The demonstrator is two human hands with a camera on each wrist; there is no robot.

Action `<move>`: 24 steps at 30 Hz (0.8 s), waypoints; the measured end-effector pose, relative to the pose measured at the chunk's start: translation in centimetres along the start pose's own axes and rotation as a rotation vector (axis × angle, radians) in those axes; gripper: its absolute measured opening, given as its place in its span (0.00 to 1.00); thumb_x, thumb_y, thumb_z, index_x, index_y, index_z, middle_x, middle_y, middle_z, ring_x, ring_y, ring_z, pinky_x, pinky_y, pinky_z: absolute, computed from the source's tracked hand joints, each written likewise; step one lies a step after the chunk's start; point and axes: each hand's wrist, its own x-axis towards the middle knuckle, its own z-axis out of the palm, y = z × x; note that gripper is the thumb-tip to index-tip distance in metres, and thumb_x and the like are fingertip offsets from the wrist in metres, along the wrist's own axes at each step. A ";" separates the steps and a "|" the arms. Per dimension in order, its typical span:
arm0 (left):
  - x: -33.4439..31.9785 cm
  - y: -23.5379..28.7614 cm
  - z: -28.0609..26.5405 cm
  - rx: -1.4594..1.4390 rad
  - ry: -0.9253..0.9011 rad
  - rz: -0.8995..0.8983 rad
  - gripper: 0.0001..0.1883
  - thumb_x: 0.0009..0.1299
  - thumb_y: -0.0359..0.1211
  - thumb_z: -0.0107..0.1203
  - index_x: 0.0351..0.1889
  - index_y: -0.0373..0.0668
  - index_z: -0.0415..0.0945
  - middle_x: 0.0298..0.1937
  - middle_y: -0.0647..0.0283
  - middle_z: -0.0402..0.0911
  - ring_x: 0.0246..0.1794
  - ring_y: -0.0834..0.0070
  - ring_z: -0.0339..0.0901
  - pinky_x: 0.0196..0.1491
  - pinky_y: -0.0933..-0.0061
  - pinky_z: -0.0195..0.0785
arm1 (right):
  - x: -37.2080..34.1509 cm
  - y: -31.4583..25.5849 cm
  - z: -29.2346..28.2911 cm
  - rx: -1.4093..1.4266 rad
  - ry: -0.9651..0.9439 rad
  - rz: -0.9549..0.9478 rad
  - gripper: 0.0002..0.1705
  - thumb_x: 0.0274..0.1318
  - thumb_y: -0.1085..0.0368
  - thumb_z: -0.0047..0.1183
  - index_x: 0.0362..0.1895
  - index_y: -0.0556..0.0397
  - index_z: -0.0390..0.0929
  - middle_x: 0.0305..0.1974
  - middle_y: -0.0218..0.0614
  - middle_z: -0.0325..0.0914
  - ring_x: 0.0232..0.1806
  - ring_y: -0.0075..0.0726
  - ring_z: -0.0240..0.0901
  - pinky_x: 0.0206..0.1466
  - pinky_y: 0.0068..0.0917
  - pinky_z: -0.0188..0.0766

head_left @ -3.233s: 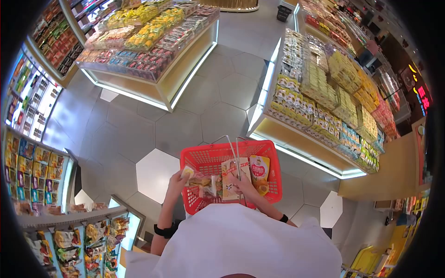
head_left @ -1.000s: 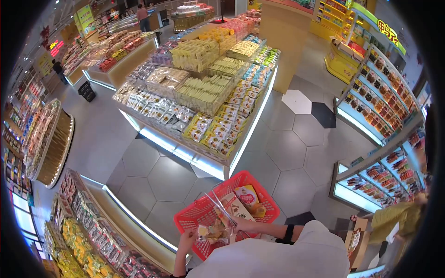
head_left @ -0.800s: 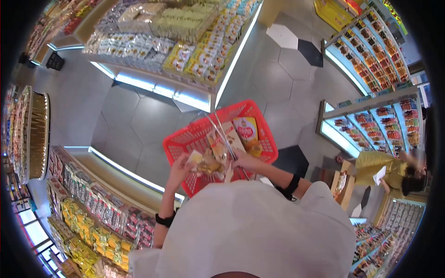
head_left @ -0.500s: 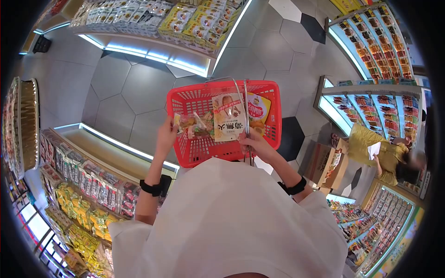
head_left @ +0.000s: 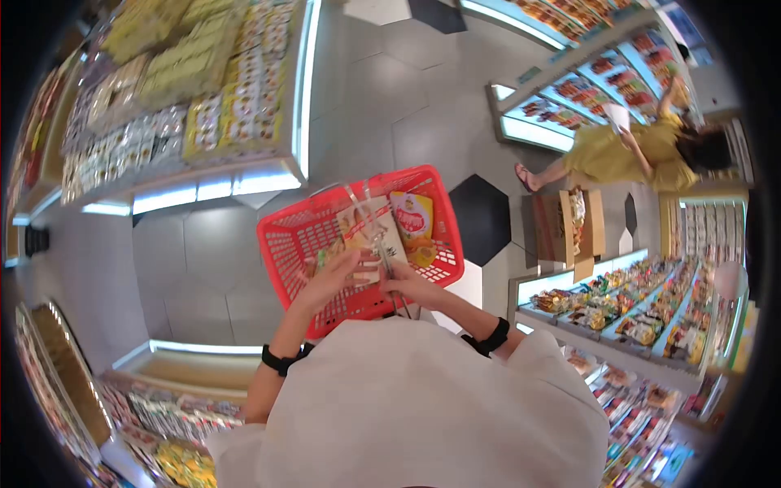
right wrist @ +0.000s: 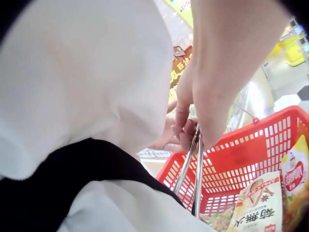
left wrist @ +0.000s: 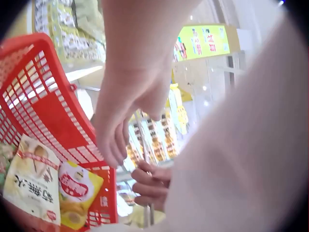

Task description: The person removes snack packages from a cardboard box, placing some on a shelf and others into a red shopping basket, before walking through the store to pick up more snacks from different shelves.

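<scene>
The red basket (head_left: 281,268) hangs in front of the white shirt, its metal handles (right wrist: 198,174) raised together. My right hand (head_left: 413,285) grips the handles, fingers curled round them; in the left wrist view the right hand (left wrist: 153,186) shows on the metal. My left hand (head_left: 332,281) is over the basket beside the right one, fingers loosely extended, with nothing seen in it; the left wrist view shows the left hand (left wrist: 128,104) with fingers hanging down. Inside lie a cream packet (left wrist: 34,179), a yellow-and-white packet (left wrist: 77,193) and small clear-wrapped items partly hidden at the left.
A lit display island (head_left: 215,175) stands ahead on the left, and shelves (head_left: 569,98) at the upper right. A person in yellow (head_left: 618,150) is by an open cardboard box (head_left: 598,224) on the floor. More racks (head_left: 618,313) line the right; another display (head_left: 179,415) is at lower left.
My left hand has moved from the basket's left side to the handles, and the small packet is no longer seen in it. The basket has tilted in view as the surroundings shifted left.
</scene>
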 end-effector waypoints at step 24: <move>6.3 -10.6 12.6 -0.305 -0.411 -0.767 0.15 0.69 0.42 0.44 0.37 0.41 0.73 0.30 0.62 0.78 0.28 0.78 0.73 0.41 0.75 0.68 | -18.3 21.8 -7.0 0.346 0.864 -0.125 0.15 0.56 0.60 0.43 0.41 0.59 0.71 0.36 0.40 0.76 0.37 0.31 0.75 0.43 0.25 0.72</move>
